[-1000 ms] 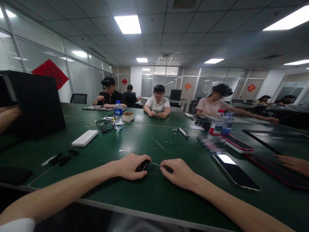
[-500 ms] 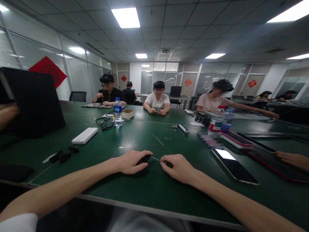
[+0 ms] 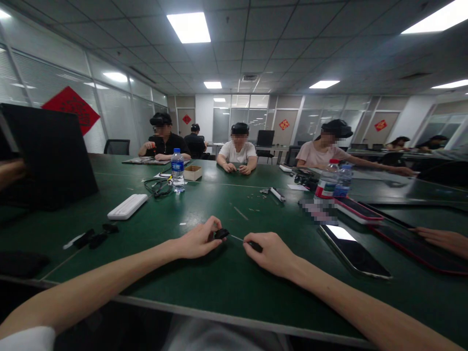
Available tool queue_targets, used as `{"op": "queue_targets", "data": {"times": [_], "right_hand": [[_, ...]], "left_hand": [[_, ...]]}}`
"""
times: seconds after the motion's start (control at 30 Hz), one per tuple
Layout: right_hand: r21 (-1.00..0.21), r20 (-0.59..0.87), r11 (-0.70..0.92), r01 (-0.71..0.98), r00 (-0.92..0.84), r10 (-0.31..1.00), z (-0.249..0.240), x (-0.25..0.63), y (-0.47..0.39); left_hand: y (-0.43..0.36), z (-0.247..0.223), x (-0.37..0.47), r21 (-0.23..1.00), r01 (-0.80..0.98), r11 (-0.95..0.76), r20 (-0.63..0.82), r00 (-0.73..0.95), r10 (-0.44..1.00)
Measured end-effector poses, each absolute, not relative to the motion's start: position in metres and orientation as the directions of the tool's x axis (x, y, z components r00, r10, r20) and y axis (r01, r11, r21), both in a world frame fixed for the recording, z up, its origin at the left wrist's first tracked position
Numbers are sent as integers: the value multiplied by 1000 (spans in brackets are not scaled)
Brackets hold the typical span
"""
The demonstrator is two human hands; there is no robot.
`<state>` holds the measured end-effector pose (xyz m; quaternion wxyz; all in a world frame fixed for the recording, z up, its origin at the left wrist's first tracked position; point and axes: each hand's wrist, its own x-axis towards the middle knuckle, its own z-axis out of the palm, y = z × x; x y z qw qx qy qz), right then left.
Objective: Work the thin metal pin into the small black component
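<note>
Left hand (image 3: 197, 241): fingers lifted since earlier, baring small black piece (image 3: 221, 234) pinched in them over tabletop (image 3: 204, 292). Right hand (image 3: 272, 254) grips dark-handled tool (image 3: 255, 246), thin shaft pointing at piece.

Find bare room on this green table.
Bare green tabletop shows between the forearms and near edge, and between the white oblong plastic case and left hand. Crowded: right of the right hand, with a dark-screened rectangular phone and clear red-capped plastic bottle; between the hands, crossed by a thin black-handled tool.
</note>
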<state>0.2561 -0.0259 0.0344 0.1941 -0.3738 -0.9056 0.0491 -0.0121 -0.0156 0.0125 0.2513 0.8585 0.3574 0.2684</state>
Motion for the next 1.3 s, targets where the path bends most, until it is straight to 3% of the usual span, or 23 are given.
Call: {"op": "queue_targets", "data": {"times": [0.17, 1.3], "right_hand": [[-218, 309, 725, 653, -659, 686, 32, 256, -27], [-190, 287, 740, 645, -685, 670, 31, 257, -26]], "left_hand": [[-12, 10, -12, 617, 557, -556, 268, 515, 814], [-21, 23, -10, 629, 512, -585, 328, 507, 797]]}}
